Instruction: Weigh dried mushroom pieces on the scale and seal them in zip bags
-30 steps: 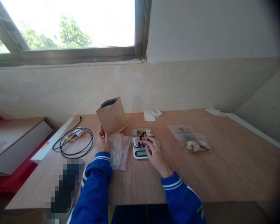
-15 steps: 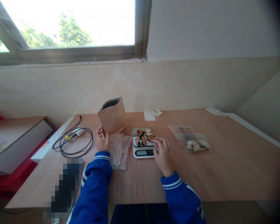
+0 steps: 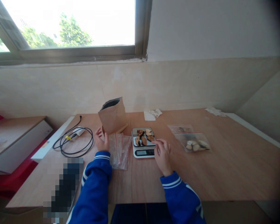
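Note:
A white kitchen scale [image 3: 136, 153] with a lit display stands mid-table. Several dried brown slices [image 3: 144, 141], dark-edged, lie on its metal pan. At the scale's right edge is my right hand [image 3: 162, 155], index finger stretched toward the pan and thumb apart, with nothing visible in it. My left hand [image 3: 102, 142] is open, fingers spread, at the left side of some flat clear zip bags [image 3: 120, 152] with red seals. Just behind it a brown kraft paper bag [image 3: 113, 116] stands upright with its top open; whether the hand touches either is unclear.
Filled zip bags [image 3: 196, 145] of pale slices lie to the right. A black coiled cable [image 3: 92, 141] with a white adapter [image 3: 79, 131] is at the left, above a pixelated dark object [image 3: 66, 183]. Crumpled tissue [image 3: 156, 113] and white paper lie by the wall.
My right hand has shifted very slightly right, its fingertips a little off the pan's edge. My left hand has hardly moved; the slices and bags stay in place.

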The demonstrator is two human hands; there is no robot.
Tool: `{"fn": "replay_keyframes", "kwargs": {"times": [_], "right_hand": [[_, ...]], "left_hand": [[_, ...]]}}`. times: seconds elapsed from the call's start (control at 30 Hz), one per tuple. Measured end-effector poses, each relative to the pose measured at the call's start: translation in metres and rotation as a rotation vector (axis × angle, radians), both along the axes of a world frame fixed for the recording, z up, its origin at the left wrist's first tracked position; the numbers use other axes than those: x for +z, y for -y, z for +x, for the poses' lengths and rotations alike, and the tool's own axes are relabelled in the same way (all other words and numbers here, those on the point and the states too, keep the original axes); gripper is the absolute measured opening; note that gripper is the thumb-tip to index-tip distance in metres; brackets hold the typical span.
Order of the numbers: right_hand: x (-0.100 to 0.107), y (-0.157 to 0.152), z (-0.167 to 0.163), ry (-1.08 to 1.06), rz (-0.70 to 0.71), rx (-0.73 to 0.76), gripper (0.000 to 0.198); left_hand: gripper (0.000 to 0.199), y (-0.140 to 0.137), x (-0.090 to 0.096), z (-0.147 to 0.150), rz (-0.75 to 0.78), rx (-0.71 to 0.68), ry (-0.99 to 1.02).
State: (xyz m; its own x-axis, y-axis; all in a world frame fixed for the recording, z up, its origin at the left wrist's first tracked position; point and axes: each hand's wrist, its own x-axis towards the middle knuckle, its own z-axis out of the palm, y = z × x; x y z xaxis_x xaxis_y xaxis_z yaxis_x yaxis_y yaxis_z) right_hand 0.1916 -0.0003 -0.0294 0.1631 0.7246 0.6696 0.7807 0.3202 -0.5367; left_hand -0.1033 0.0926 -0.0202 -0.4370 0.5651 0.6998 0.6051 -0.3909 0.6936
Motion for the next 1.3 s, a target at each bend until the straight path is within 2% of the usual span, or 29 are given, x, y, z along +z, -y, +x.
{"fn": "replay_keyframes", "kwargs": {"times": [0.2, 0.37, 0.5, 0.57, 0.7, 0.83, 1.0, 1.17, 1.3], "right_hand": [[0.000, 0.002, -0.005, 0.092, -0.036, 0.055, 0.037], [0.003, 0.005, -0.020, 0.192, -0.056, 0.166, 0.044], [0.007, 0.005, -0.021, 0.131, -0.026, 0.148, 0.043], [0.010, 0.004, -0.017, 0.069, -0.006, 0.128, 0.041], [0.025, 0.003, -0.012, -0.026, 0.056, 0.143, 0.038], [0.049, 0.007, -0.021, -0.042, 0.094, 0.221, 0.038], [0.073, 0.016, -0.043, 0.007, 0.105, 0.334, 0.042], [0.084, 0.015, -0.060, 0.072, 0.112, 0.429, 0.045], [0.089, 0.009, -0.067, 0.169, 0.091, 0.463, 0.034]], "left_hand": [[0.044, 0.001, 0.000, 0.000, -0.011, -0.007, -0.003], [0.058, -0.004, -0.005, 0.000, -0.085, -0.096, 0.029], [0.076, -0.008, -0.011, 0.001, -0.169, -0.228, 0.023], [0.078, -0.010, -0.013, 0.001, -0.222, -0.254, 0.016], [0.053, -0.010, -0.017, -0.004, -0.329, -0.236, 0.056], [0.028, -0.007, -0.016, -0.007, -0.336, -0.252, 0.035], [0.031, -0.003, -0.011, -0.005, -0.333, -0.282, -0.036], [0.033, -0.001, -0.010, -0.003, -0.317, -0.304, -0.068], [0.031, -0.002, -0.012, -0.002, -0.311, -0.333, -0.096]]}}
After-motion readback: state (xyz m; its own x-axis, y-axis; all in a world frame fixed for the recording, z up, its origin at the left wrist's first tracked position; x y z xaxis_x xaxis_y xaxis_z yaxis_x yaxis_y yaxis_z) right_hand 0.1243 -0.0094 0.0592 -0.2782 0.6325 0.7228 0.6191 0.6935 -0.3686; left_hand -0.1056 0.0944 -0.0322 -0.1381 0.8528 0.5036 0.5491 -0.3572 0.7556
